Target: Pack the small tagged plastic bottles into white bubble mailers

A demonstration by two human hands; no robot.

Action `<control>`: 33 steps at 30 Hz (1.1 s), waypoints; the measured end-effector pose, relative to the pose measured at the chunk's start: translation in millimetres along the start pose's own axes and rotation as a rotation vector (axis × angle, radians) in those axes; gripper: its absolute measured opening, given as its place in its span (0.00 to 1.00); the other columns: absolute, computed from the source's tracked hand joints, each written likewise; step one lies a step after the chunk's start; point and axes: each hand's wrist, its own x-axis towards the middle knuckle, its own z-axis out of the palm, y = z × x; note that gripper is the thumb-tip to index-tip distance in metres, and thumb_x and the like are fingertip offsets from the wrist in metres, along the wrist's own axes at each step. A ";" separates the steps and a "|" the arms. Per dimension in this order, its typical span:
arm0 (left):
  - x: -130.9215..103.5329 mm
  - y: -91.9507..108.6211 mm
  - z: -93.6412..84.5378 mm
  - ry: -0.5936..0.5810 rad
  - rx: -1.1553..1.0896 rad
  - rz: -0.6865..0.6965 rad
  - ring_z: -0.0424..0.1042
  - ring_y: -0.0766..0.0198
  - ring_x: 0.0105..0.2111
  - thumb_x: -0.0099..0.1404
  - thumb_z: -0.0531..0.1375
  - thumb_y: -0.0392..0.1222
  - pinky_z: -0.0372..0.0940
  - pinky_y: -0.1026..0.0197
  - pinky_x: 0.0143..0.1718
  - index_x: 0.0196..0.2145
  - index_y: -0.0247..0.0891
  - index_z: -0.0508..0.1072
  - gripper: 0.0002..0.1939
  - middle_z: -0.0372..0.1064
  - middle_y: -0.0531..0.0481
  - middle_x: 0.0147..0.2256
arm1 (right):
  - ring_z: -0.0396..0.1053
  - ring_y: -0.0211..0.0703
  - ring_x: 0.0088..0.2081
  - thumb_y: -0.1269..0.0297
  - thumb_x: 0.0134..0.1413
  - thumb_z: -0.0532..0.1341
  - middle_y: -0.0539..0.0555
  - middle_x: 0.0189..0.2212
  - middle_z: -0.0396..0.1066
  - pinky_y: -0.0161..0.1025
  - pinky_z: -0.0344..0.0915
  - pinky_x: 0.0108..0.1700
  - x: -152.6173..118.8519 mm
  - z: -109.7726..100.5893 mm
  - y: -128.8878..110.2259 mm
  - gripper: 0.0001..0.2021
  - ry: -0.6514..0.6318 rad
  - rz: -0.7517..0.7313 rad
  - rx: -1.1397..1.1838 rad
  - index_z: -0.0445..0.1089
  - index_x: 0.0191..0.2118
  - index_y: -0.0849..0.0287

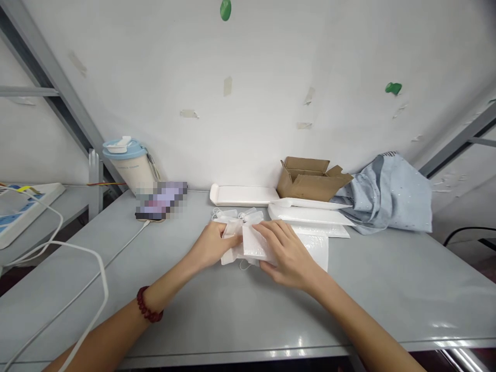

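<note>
My left hand [212, 244] is closed, its thumb and fingers pinching a small white pouch [229, 255]. My right hand [290, 254] wraps around a white bubble mailer [256, 244], whose near end meets the pouch in front of me. Whether the pouch is inside the mailer's mouth or only against it, I cannot tell. Behind my hands lie several more white pouches [251, 213] with thin cords. Another bubble mailer [318, 249] lies flat under and beside my right hand, and a stack of mailers [310, 215] rests just beyond it.
A white flat packet [246, 195] and an open cardboard box [320, 187] stand by the wall. To the right slumps a light blue cloth bag [399, 191]. At left are a lidded cup [134, 168], a phone [163, 201] on a white cable [120, 253], and a power strip [34, 212].
</note>
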 end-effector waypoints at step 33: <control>3.1 8.0 -50.0 -0.200 -0.139 0.070 0.56 0.74 0.17 0.55 0.63 0.45 0.54 0.68 0.21 0.25 0.35 0.71 0.10 0.59 0.58 0.16 | 0.61 0.54 0.47 0.72 0.46 0.59 0.60 0.46 0.64 0.51 0.63 0.46 -3.2 -14.7 37.5 0.26 -0.015 0.196 -0.006 0.57 0.54 0.58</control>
